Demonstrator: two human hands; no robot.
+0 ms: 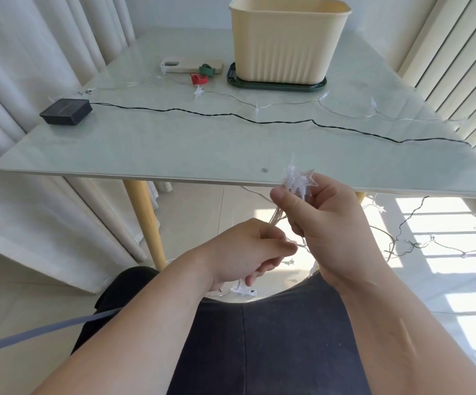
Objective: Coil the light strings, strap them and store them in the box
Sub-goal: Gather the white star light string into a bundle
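My right hand [328, 223] grips a bunch of clear star lights [298, 179] just below the table's front edge. My left hand [248, 252] pinches the thin clear wire that runs down from that bunch. More of the clear star string [288, 103] lies across the table, and a black-wired string [202, 114] runs from a black battery box [65, 111] to the right edge. The cream box [288, 38] stands on a dark green lid [276, 84] at the back. Red [198, 78] and green [207, 70] straps lie to its left.
The pale glass table [145, 149] has wooden legs. A cream-cased phone [185, 65] lies behind the straps. Loose wire and stars trail over the sunlit floor [430, 243] at right. Curtains hang at left and right. My dark-clothed lap fills the bottom.
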